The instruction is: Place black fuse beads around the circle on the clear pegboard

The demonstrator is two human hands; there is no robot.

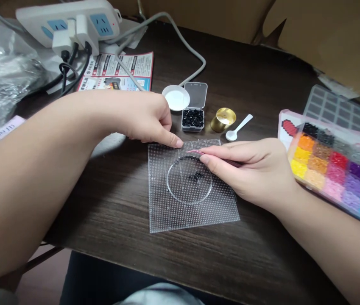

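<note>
A pair of pink tweezers [195,151] is pinched between the thumb and fingers of my right hand [249,167]. Its tip is over the upper part of a clear square pegboard [160,212]. On the board lies a clear ring [168,186], with black beads [182,159] along its upper edge and a small loose pile of black beads [195,176] inside. My left hand [149,118] has its thumb stretched out onto the board's top edge. Its other fingers curl under, partly hidden, and I see nothing held there.
Behind the board stand an open box of black beads [193,119], a white dish [176,98], a gold cup [223,120] and a white spoon [239,128]. A compartment box of coloured beads [339,173] is at right. A power strip [68,21] with cables and plastic wrapping [1,72] lies left.
</note>
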